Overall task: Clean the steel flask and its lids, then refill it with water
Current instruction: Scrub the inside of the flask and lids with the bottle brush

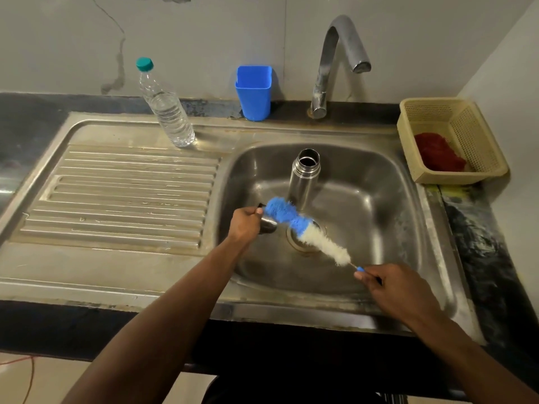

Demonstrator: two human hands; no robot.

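Steel flask [303,177] upright in sink basin [379,205], mouth open, no lid on. Stands just beyond the left hand [246,224], up and to its right, apart from it. Bare basin floor to the flask's right and toward the right hand [399,290]; basin wall close behind it.

Left hand curled round a small steel lid cup [268,224], held over the basin near its left wall. Blue end of bottle brush [300,228] at the cup's mouth; cannot tell how far inside. Brush runs diagonally from left hand down to right hand, crossing above the drain [303,243].

Right hand pinches the brush's thin handle tip, near the basin's front edge.

Left of left hand: ribbed drainboard [125,199]. Beyond: plastic water bottle [166,109], blue cup [253,93], tap [335,62]. Far right of right hand: beige basket [478,147] with red cloth [439,153].
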